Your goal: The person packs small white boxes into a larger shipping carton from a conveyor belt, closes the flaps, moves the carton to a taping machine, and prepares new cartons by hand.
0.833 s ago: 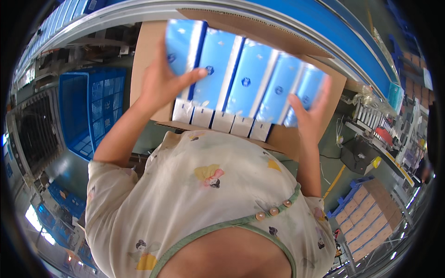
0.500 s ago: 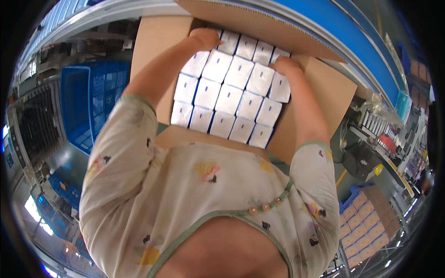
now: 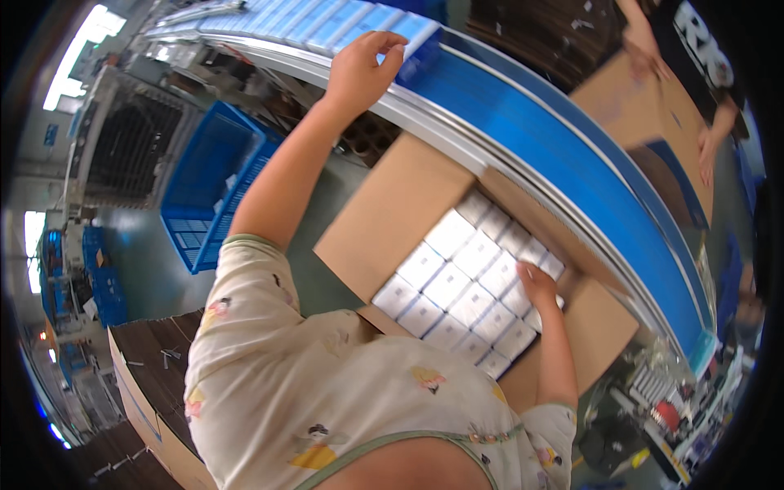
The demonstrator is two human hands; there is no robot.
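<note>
My left hand (image 3: 363,75) is raised over the blue conveyor, at the near end of a row of blue-and-white packs (image 3: 327,26). Its fingers are curved, with a gap between thumb and forefinger and nothing seen in them. In front of me an open cardboard carton (image 3: 416,192) holds several rows of white wrapped packs (image 3: 449,286) with small dark marks. My right hand (image 3: 537,284) lies on the packs near the carton's right side, fingers loosely stretched and partly hidden.
The blue conveyor belt (image 3: 563,184) runs behind the carton. A blue crate (image 3: 204,192) stands to the left, and flattened cardboard (image 3: 159,359) lies at lower left. Across the belt a co-worker's hands (image 3: 649,61) touch another carton (image 3: 625,102).
My left hand has left the carton and moved up to the packs on the conveyor. My right hand stays at the packs. The view has turned left, so the carton appears lower right.
</note>
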